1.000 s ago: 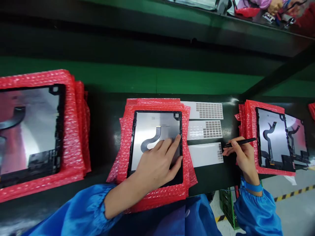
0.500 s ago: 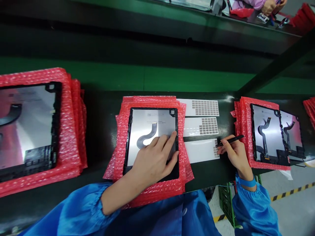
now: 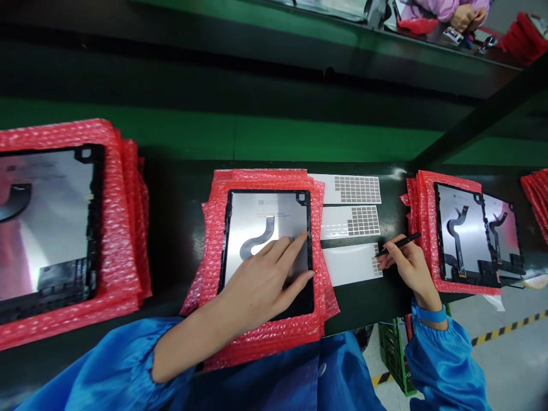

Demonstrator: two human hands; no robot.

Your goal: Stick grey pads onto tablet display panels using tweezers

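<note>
My left hand (image 3: pixel 265 274) rests over a tablet screen panel (image 3: pixel 250 211), its index fingertip on the panel's right black edge and its thumb apart, lower on that edge. A curved flex cable (image 3: pixel 264 234) shows beside the knuckles. The panel lies back side up on a stack of red bubble wrap (image 3: pixel 212 245). Pinched in my right hand (image 3: pixel 406 265) is a slim black pen-like tool (image 3: pixel 405 242). Its tip meets small dark stickers along the right edge of the lowest white sticker sheet (image 3: pixel 351 264). Whether a sticker clings to the tip is too small to tell.
Two more sticker sheets (image 3: pixel 359 221) lie above the lowest one. Wrapped panels are stacked at left (image 3: pixel 51 217), and others lie at right (image 3: pixel 464 228). A dark post (image 3: pixel 471 123) slants behind the bench. Across it, a co-worker's hands (image 3: pixel 466 17) are visible.
The view has shifted slightly. My left hand keeps its finger on the panel's edge, and my right hand holds the tool at nearly the same spot on the sheet.
</note>
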